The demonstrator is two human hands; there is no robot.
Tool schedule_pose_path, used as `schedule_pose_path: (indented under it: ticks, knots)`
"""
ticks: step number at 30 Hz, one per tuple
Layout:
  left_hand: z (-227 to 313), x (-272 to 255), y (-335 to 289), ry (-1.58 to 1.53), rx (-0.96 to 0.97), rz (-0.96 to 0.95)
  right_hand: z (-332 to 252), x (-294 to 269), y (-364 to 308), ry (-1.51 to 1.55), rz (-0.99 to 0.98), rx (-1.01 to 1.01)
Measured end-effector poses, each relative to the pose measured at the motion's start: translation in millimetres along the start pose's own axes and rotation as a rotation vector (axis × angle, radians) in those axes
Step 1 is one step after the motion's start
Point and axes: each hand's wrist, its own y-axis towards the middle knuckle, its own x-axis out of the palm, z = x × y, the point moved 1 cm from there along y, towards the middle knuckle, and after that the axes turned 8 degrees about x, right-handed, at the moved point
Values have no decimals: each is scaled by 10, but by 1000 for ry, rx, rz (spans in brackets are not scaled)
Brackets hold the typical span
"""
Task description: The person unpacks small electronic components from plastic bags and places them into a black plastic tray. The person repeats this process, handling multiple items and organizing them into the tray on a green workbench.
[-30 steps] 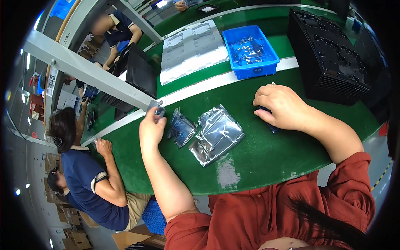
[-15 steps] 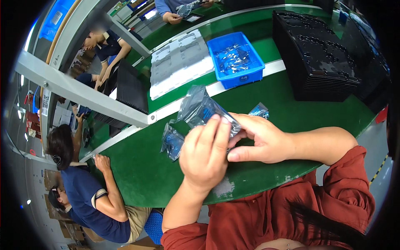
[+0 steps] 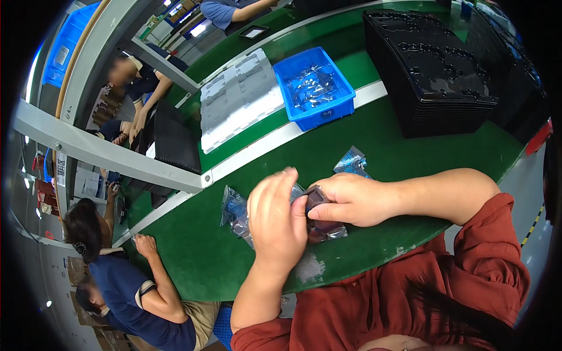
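Note:
My right hand [image 3: 351, 202] is closed around a small shiny plastic bag [image 3: 329, 234], with its thumb on top. A dark, square-edged part of the bag or its contents shows by that thumb; what is inside I cannot make out. Close against it, my left hand [image 3: 272, 216] has its fingers stretched upward and apart from the thumb, whose tip is beside the bag. Another shiny bag [image 3: 234, 212] with bluish contents lies on the green table [image 3: 199, 251], partly hidden behind my left hand. A third such bag [image 3: 351, 161] lies beyond my right hand.
A blue bin [image 3: 325, 117] holding several small bags stands beyond my hands. To its left lie pale grey trays [image 3: 240, 99]; a tall stack of black trays [image 3: 445, 111] rises at the right. A metal frame post [image 3: 117, 149] crosses the left side. Co-workers sit at left and far side.
The bag has come down and turned in my right hand, toward the table's near edge. My left fingers have lifted off its face and straightened. The view has shifted slightly.

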Motion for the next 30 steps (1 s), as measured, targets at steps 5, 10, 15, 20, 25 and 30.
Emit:
schedule_pose_path:
  ticks: [5, 10, 15, 20, 25, 30]
  knots:
    - [-29, -45, -88, -288, -194, -96, 27, 25, 18, 88, -242, 171]
    - [-3, -66, -93, -310, -264, -149, -131, -77, -18, -253, 55, 88]
    - [-3, -74, -100, -395, -260, -315, -85, -102, -18, -399, 44, -112]
    - [-23, -131, -136, -638, -271, -434, -129, -139, -23, -421, -94, -344]
    - [-35, -121, -156, -878, -384, -372, -174, -109, -78, -537, 95, -621]
    - [-153, -65, -246, -974, -690, -282, -369, 42, -274, -861, 147, -979]
